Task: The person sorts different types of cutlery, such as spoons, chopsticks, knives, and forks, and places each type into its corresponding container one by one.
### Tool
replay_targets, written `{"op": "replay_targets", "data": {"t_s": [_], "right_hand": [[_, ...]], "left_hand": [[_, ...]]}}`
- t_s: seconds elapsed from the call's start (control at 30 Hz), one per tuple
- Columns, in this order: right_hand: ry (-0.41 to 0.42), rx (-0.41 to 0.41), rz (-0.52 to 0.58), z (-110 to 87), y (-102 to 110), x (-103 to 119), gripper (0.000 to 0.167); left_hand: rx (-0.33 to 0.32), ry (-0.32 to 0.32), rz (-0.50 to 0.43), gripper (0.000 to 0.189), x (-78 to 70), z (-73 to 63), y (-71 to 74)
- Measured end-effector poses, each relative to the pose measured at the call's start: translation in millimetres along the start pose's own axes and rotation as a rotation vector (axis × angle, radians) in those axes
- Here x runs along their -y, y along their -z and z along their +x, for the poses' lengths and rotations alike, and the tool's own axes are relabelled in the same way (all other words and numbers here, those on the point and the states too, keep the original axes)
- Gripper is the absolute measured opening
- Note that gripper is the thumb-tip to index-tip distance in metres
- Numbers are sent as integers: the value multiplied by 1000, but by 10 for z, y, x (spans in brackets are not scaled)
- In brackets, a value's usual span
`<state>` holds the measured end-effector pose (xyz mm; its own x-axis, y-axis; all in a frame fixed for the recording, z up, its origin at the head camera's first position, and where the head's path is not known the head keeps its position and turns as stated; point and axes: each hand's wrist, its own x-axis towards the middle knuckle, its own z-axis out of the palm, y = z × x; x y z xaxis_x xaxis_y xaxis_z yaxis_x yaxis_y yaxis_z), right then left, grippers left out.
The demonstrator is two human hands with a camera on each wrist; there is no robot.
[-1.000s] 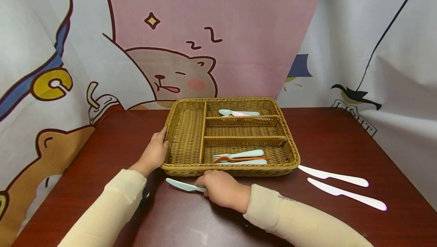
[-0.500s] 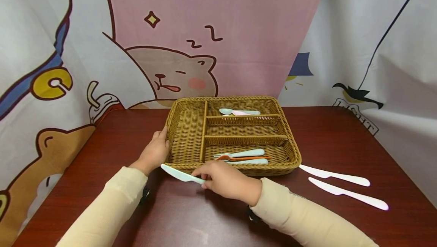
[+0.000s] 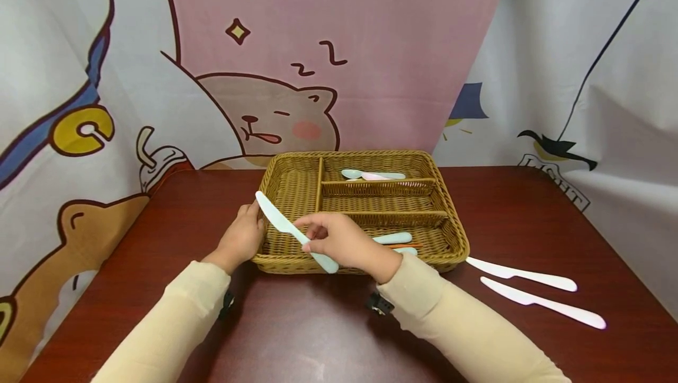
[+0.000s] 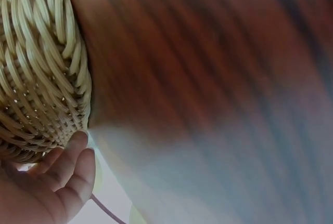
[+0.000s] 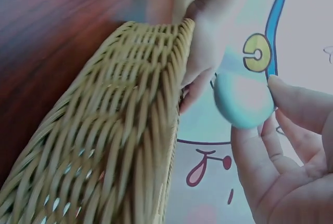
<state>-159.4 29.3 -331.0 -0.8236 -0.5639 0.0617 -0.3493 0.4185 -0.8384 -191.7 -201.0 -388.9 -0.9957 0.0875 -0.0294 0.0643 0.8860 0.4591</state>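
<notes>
My right hand (image 3: 339, 240) pinches a pale mint table knife (image 3: 275, 218) between thumb and fingers, above the front left of the wicker basket (image 3: 360, 263). The blade points up and to the left; the rounded handle end (image 5: 244, 102) faces the right wrist camera. My left hand (image 3: 241, 239) holds the basket's left side, its fingers (image 4: 78, 177) along the woven outer wall and the thumb at the rim. In the front compartment lie pale blue handles (image 3: 394, 237) and an orange handle (image 3: 410, 246), partly hidden by my right hand. Spoons (image 3: 352, 174) lie in the back compartment.
Two white table knives, a nearer one (image 3: 545, 303) and a farther one (image 3: 524, 274), lie on the dark red table (image 3: 296, 336) right of the basket; the farther tip is right at its corner. A printed curtain (image 3: 397, 65) hangs behind the table.
My right hand has lifted the mint knife from the table in front of the basket, up and over its front left. The blade now tilts more steeply upward. The left hand stays put.
</notes>
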Motion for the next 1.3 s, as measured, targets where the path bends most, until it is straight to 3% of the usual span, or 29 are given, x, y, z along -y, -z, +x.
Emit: {"op": "replay_targets", "data": {"t_s": [0.2,0.43,0.83,1.3], "right_hand": [[-61,-67,168,193,-10,26,44],[-226,-113,428,368,-7,47,47],[-381,-226,706,676,-98,-25,48],[-478,-302,913,913,-309,-108,45]], "left_hand": [[-11,18,-1,55,-7,6,-13],[0,22,-17,55,-15,0,-28],[-9,22,-21,56,8,-8,-47],[-40,5,-22,56,-4,-14,-33]]}}
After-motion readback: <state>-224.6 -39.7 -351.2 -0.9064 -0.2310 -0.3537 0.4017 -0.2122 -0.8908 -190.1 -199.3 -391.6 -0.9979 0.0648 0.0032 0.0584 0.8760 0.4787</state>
